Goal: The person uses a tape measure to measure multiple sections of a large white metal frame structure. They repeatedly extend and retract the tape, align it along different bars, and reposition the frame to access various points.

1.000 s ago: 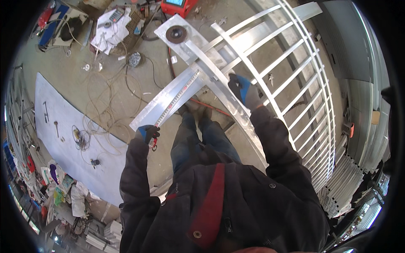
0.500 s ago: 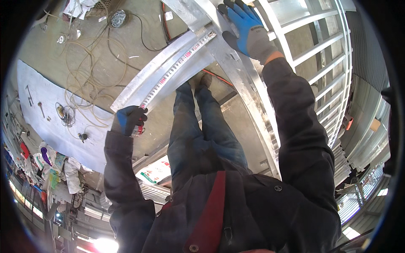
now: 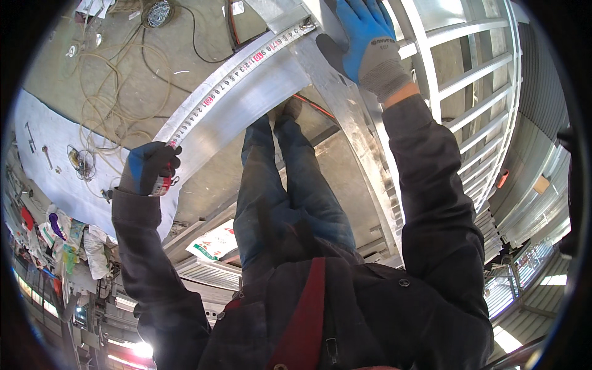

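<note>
My left hand (image 3: 147, 169), in a blue and dark glove, is closed around a red tape measure (image 3: 161, 185) at the left end of a wide silvery metal beam (image 3: 259, 102). The pulled-out tape blade (image 3: 208, 100) runs along the beam's far edge, its other end near the joint with a crossing metal member (image 3: 342, 111). My right hand (image 3: 368, 52), gloved in blue and grey, lies on that member with fingers stretched and thumb apart. The upper picture edge cuts off its fingertips.
A ladder-like metal frame (image 3: 472, 77) stands at right. Left on the floor are coiled pale hose (image 3: 114, 102), a white sheet (image 3: 58, 142) with tools, and a coil of wire (image 3: 158, 13). A white bag (image 3: 213, 239) lies by my legs.
My left hand has moved left with the tape measure. The blade has shifted from the beam's middle toward its far edge. My right hand stays flat on the metal.
</note>
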### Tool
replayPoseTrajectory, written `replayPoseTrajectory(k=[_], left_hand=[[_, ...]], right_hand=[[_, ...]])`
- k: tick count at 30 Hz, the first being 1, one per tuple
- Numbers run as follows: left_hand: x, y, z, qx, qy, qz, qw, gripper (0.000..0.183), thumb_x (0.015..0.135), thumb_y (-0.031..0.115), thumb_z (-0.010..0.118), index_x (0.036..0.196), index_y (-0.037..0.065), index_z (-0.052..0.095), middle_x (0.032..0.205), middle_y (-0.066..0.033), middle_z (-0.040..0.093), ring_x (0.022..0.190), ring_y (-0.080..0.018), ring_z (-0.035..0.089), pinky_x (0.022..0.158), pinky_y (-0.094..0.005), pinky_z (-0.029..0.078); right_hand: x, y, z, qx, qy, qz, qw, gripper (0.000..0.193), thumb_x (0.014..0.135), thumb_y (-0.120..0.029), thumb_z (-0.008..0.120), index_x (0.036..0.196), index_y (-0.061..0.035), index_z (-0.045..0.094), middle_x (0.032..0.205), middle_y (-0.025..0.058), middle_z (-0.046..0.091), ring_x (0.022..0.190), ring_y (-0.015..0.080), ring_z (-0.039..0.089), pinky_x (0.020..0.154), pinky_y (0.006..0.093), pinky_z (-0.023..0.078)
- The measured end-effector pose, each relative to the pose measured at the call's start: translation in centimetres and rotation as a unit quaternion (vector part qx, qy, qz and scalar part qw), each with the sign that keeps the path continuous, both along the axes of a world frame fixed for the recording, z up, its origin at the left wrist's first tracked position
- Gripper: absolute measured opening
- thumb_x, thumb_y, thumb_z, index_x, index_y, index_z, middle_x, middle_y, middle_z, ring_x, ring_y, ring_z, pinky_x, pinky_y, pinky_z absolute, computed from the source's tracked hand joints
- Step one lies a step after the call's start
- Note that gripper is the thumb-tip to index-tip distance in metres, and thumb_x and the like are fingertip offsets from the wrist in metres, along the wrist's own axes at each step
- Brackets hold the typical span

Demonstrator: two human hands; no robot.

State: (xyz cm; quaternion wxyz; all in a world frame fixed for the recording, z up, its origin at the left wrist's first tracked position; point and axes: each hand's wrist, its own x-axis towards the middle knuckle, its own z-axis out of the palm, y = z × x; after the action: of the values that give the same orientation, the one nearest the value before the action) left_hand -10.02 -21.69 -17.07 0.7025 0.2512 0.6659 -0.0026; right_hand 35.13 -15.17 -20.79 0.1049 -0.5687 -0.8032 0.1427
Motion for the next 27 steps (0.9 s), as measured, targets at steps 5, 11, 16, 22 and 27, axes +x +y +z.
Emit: replayPoseTrajectory(k=[5, 11, 16, 22, 27], left_hand=[[-0.8, 0.9, -0.4, 0.0, 0.008, -0.011, 1.0, 0.03, 0.098, 0.028, 0.071, 0.103, -0.001, 0.075, 0.078, -0.0045, 0.067, 0.061, -0.0093, 0.058, 0.056, -0.0259, 0.047], [-1.1, 0.8, -1.0, 0.0, 0.01, -0.028, 1.0, 0.028, 0.099, 0.027, 0.07, 0.102, 0.0, 0.076, 0.08, -0.0036, 0.068, 0.062, -0.0091, 0.059, 0.057, -0.026, 0.048], [-1.1, 0.5, -1.3, -0.003, 0.01, -0.023, 1.0, 0.027, 0.1, 0.026, 0.069, 0.102, 0.0, 0.075, 0.08, -0.0032, 0.069, 0.063, -0.009, 0.06, 0.058, -0.0264, 0.049], [-1.3, 0.6, -1.6, -0.013, -0.006, -0.016, 1.0, 0.027, 0.101, 0.025, 0.069, 0.103, -0.001, 0.075, 0.081, -0.0038, 0.069, 0.067, -0.009, 0.06, 0.061, -0.0272, 0.048], [-1.4, 0.5, -1.7, -0.012, -0.011, -0.007, 1.0, 0.028, 0.101, 0.025, 0.068, 0.103, -0.001, 0.074, 0.081, -0.0038, 0.069, 0.068, -0.0093, 0.06, 0.063, -0.0273, 0.048]], right_hand=[[-0.8, -0.3, -1.4, 0.054, 0.01, -0.022, 0.998, 0.073, 0.085, -0.031, 0.074, 0.148, -0.0002, 0.053, 0.155, 0.0276, 0.048, 0.145, 0.0539, 0.041, 0.12, 0.0586, 0.035], [-1.3, -0.2, -2.0, 0.074, 0.031, -0.039, 0.996, 0.07, 0.085, -0.027, 0.076, 0.145, 0.0022, 0.055, 0.151, 0.0291, 0.051, 0.142, 0.0555, 0.043, 0.118, 0.0574, 0.039], [-1.7, 0.1, -1.7, 0.084, 0.035, -0.034, 0.995, 0.067, 0.084, -0.024, 0.078, 0.142, 0.0034, 0.057, 0.149, 0.0295, 0.053, 0.139, 0.0564, 0.047, 0.115, 0.0579, 0.042], [-2.1, 0.1, -1.4, 0.084, 0.025, -0.041, 0.995, 0.067, 0.082, -0.021, 0.08, 0.14, 0.0038, 0.058, 0.147, 0.0282, 0.055, 0.138, 0.055, 0.048, 0.113, 0.0571, 0.043], [-2.1, 0.1, -1.2, 0.081, 0.031, -0.041, 0.995, 0.066, 0.081, -0.02, 0.08, 0.139, 0.0038, 0.059, 0.147, 0.0277, 0.056, 0.138, 0.0543, 0.048, 0.112, 0.057, 0.044]])
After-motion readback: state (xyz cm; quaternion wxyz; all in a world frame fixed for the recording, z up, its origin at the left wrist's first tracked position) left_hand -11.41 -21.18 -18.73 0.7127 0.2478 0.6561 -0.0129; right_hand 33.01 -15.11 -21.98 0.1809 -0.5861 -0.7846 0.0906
